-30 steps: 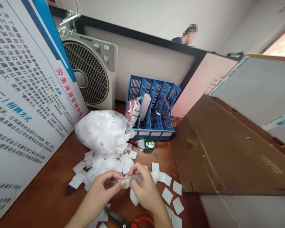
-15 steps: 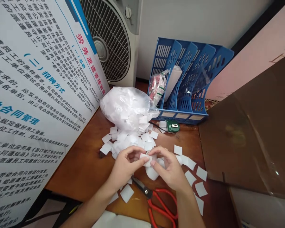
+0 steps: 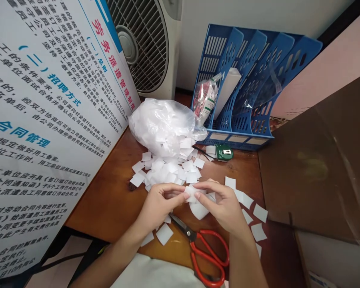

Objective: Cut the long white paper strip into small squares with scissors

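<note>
Between my two hands is a small white square piece (image 3: 191, 194), thin like paper or foam sheet. My left hand (image 3: 163, 200) pinches its left edge between thumb and fingers. On the other side my right hand (image 3: 220, 204) pinches the right edge. Right below it, another white piece (image 3: 199, 210) lies partly hidden by my right hand. Scissors with red handles (image 3: 204, 252) rest on the table below my hands, blades pointing up and left. Just beyond my hands spreads a heap of white squares (image 3: 165, 170), spilling from a clear plastic bag (image 3: 162, 124).
A green tape measure (image 3: 224, 152) lies by a blue file rack (image 3: 240, 136) holding a small packet (image 3: 204, 100). Loose squares (image 3: 260, 213) are scattered at the right. A printed board (image 3: 54, 120) stands left, a fan (image 3: 144, 44) behind, and a brown panel (image 3: 318, 168) on the right.
The camera view has shifted, so the surroundings sit differently in the frame. My hands still hold the small white square between them, its angle slightly changed.
</note>
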`<state>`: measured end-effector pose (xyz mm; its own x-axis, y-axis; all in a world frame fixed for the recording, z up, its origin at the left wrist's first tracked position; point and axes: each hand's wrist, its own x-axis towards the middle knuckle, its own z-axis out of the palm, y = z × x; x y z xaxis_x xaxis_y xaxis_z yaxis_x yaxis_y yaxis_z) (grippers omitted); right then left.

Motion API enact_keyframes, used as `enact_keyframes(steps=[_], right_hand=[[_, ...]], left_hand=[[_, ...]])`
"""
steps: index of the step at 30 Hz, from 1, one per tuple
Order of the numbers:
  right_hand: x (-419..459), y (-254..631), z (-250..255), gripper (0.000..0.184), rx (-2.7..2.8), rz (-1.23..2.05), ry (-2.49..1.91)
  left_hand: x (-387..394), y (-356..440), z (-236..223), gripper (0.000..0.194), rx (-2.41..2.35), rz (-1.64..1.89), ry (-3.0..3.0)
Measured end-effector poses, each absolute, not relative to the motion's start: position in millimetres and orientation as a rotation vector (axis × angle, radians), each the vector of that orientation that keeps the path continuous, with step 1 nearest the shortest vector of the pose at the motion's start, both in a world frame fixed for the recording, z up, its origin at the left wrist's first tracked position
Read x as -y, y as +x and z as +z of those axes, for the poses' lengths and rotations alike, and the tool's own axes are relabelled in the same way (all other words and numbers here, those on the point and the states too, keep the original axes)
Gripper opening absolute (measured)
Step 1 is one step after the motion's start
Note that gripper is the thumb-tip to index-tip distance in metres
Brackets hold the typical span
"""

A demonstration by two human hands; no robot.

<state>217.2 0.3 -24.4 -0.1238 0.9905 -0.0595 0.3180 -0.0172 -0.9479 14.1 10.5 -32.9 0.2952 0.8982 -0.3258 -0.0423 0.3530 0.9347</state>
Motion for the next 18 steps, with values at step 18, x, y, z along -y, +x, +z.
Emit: enact_keyframes(steps=[18], right_hand=[[-8.4, 224.9, 2.0, 0.02, 1.872, 1.139, -1.369]], left_hand=[[-8.8, 8.8, -23.6, 0.023, -1.041, 0.721, 1.01]])
